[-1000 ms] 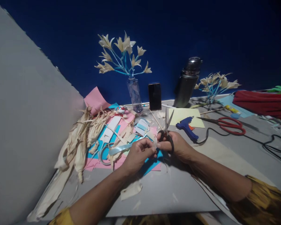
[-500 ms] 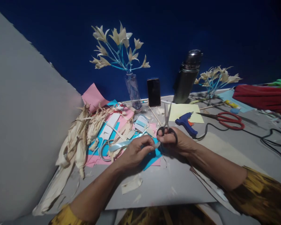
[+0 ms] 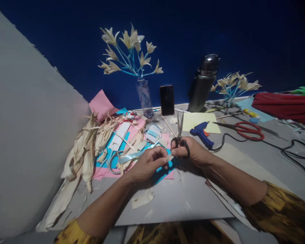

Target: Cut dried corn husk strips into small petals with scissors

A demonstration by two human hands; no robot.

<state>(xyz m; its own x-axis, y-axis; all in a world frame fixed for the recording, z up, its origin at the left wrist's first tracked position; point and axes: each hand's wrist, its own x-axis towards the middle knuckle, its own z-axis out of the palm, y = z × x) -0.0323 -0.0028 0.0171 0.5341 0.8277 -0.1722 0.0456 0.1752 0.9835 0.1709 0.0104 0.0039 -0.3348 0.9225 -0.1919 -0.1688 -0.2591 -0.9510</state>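
My right hand grips a pair of black-handled scissors, blades pointing away from me and nearly closed. My left hand is closed in a pinch on a small pale strip held between both hands. A pale blue ribbon trails off to the left from my left hand. Both hands hover over blue and pink paper sheets on the grey table.
Dried corn husks lie at the left. A vase of husk flowers, a phone and a steel flask stand at the back. A blue glue gun, red scissors and black cables lie at the right.
The scissor blades have closed from a wide V to nearly together. The view shifted slightly; my hands stay in the same place over the paper.
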